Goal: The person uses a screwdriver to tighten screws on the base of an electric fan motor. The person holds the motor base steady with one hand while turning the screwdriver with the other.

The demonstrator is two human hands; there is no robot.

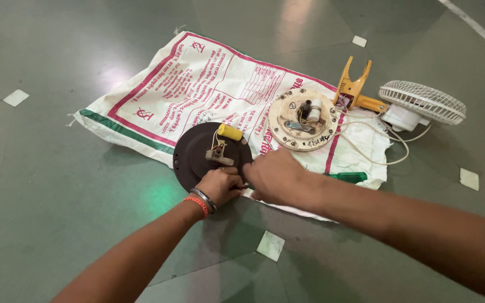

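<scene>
A dark round motor cover (195,148) lies on the edge of a printed white sack (197,84) spread on the floor. A yellow cylindrical capacitor (230,132) and some wires sit on top of the cover. My left hand (220,185), with a metal bangle and an orange thread at the wrist, grips the cover's near rim. Beside it, my right hand (276,174) is closed at the same rim, and what its fingers hold is hidden. A cream round motor plate (303,119) with small parts lies further back on the sack.
A yellow fan bracket (353,84) and a white fan grille (422,102) with a cord lie at the right. A green-handled screwdriver (348,177) rests near my right forearm. Small white squares are set in the grey-green floor (57,185).
</scene>
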